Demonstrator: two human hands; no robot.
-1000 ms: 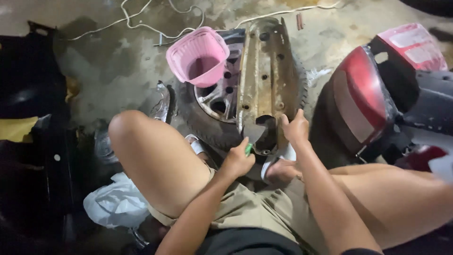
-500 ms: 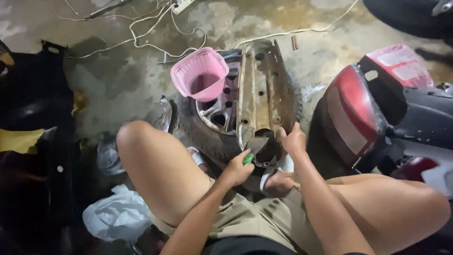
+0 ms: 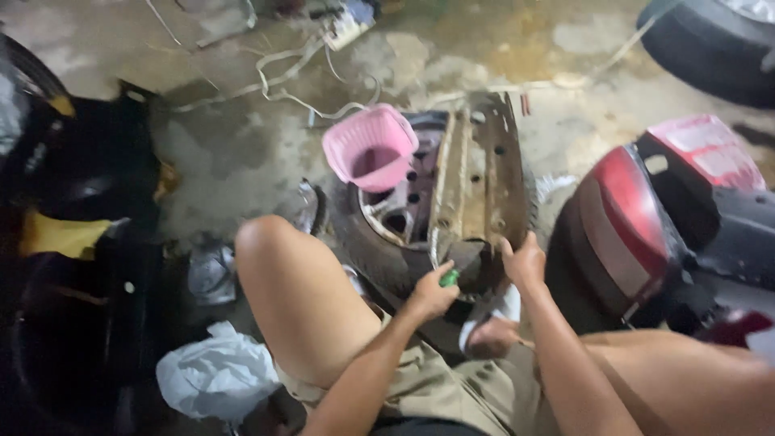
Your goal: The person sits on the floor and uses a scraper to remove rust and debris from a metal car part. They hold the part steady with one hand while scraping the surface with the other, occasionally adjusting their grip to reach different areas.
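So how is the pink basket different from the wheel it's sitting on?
The pink basket is small, bright pink and slotted plastic, standing tilted; the wheel is far bigger, with a dark tyre around a silvery rim, lying flat on the floor. The basket is squarish; the wheel is round. Both are open in the middle.

I sit over a bare concrete floor (image 3: 242,153), grey, stained and patchy, with a yellowish smear far ahead of my hands. Pale cords (image 3: 282,89) loop across it beyond the pink basket (image 3: 370,147), running up to a power strip (image 3: 345,28) at the far edge. Off to my left lie black plastic panels (image 3: 81,169) in shadow, with a crumpled white bag (image 3: 216,373) near my knee. To my right stands a red scooter tail (image 3: 622,218), and a dark tyre (image 3: 710,44) lies farther off. The light is dim and uneven.
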